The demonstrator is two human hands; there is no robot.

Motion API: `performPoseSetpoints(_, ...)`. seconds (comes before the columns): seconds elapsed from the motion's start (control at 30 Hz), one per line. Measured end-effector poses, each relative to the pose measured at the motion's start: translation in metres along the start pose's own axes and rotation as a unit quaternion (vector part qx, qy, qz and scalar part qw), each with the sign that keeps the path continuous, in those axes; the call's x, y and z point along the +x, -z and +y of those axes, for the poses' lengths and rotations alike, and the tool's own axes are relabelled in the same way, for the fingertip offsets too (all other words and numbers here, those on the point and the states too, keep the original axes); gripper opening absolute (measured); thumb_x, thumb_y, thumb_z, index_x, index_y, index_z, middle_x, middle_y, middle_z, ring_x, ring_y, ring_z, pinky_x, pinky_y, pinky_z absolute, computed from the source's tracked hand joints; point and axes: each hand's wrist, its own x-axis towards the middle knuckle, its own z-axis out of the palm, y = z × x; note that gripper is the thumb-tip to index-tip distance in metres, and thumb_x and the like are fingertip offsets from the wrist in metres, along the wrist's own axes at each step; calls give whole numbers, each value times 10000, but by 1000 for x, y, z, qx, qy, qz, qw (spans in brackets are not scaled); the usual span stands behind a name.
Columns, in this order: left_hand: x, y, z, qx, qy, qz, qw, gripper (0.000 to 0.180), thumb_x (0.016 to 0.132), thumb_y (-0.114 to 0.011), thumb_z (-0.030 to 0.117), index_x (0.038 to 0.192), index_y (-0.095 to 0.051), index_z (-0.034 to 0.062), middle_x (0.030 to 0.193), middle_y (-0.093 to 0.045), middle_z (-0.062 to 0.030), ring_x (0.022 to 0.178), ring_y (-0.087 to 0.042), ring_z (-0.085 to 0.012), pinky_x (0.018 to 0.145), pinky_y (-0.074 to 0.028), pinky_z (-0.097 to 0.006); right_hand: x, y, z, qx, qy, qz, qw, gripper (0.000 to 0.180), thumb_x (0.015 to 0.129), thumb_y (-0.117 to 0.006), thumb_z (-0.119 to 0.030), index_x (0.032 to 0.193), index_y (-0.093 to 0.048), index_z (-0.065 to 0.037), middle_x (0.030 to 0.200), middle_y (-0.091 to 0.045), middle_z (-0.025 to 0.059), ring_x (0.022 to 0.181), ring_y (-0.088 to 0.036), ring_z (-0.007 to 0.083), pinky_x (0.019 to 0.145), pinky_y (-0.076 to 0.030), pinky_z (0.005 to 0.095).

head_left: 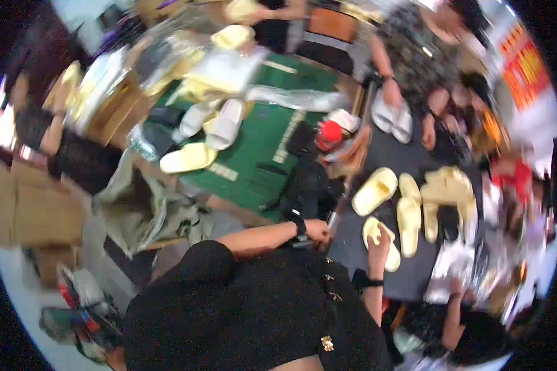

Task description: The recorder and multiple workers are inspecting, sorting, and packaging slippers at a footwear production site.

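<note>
My right hand point(379, 246) reaches over the dark table and closes on a pale yellow slipper point(390, 263), its fingers at the strap end. Curled beside the table's near left corner is my left hand point(317, 230); whatever it may hold is hidden. Just beyond the right hand lies a second yellow slipper point(375, 191). Two more yellow slippers, a long one point(409, 226) and a partly covered one point(410, 187), sit to its right. Further right is a cluster of beige slippers point(447, 187).
A green mat point(254, 145) on the left table bears yellow, grey and dark slippers and plastic wrap. Across the dark table point(359, 260), a co-worker's hand point(391, 93) touches white slippers point(392, 120). Clear plastic bags point(450, 269) lie at the right. Cardboard boxes point(40, 204) stand at left.
</note>
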Motion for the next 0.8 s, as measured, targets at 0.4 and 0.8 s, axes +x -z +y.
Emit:
performPoseSetpoints(0.4,24,0,40,-98,38,-73,992,185,891,-561,140,983,-617,-10,742,-635,-48,656,-623,-113,596,-514,-270,21,-21,95,346,-283,169,878,696,852,-634,-245,1399,-225,-109,1154,-510,163,934,-520,205,689,-472,320)
performPoseSetpoints(0.8,35,1,36,-125,7,43,991,131,888,-531,93,949,-612,10,731,-622,-35,652,-607,-107,597,-491,-257,-72,17,85,-61,-196,-167,964,410,779,-643,-445,1075,-604,-164,812,-661,123,783,-642,289,706,-498,404)
